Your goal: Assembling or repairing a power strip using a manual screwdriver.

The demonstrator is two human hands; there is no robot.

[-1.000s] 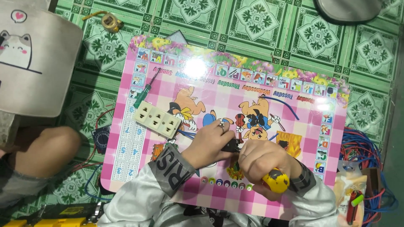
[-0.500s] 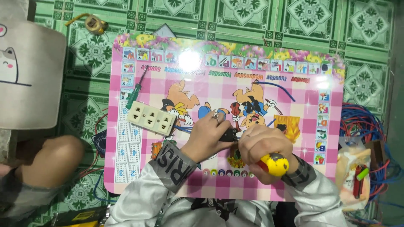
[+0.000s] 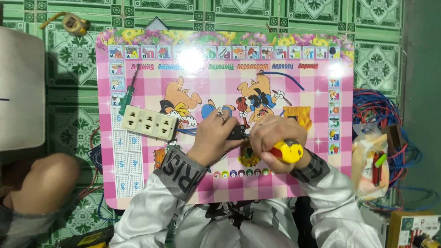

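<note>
— What are the hands doing at the centre of the frame?

— The left hand (image 3: 215,138) is clamped on a small black part (image 3: 236,132), fingers curled round it, a ring on one finger. The right hand (image 3: 274,138) is closed in a fist on a screwdriver with a yellow and red handle (image 3: 287,150), the handle end pointing toward the lower right. Its tip is hidden behind the fingers, beside the black part.

— And where does that sit?

— Just above the pink checked board (image 3: 220,115) with cartoon pictures. A cream socket strip (image 3: 149,122) lies on the board left of centre, with blue wires running from it toward the black part. A green tester screwdriver (image 3: 127,98) lies just above the strip.

— Anything changed from half a second ago?

— The grips are the same, both hands still together on the part. The board now sits more squarely in the frame and the view has shifted slightly; the strip and green screwdriver have not moved on the board.

— On the right edge?

— A tangle of blue and red wires (image 3: 383,108) and a clear bag (image 3: 370,163) on the green patterned floor (image 3: 376,55).
</note>
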